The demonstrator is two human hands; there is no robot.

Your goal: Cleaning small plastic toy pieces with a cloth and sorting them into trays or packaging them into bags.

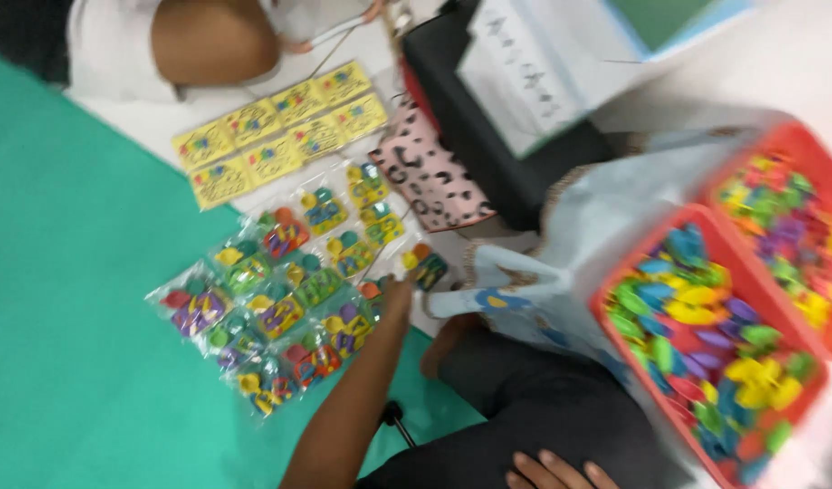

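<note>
My left hand [398,297] reaches out over the floor to a spread of clear packets [280,317] filled with small colourful plastic pieces. Its fingertips touch the packets at the right edge of the group, near one separate packet [425,267]. Blur hides whether the fingers hold anything. My right hand [550,471] shows only its fingers at the bottom edge, lying flat on my dark trouser leg and holding nothing. To my right stand a red tray [599,312] and a second red tray [801,136], both heaped with loose colourful pieces.
Several yellow cards [280,131] lie in two rows beyond the packets. A pink spotted pouch [434,177], a black bag [506,154] and a white sheet [525,72] sit further back. Another person's knee [208,36] is at the top. A green mat [72,272] covers the left.
</note>
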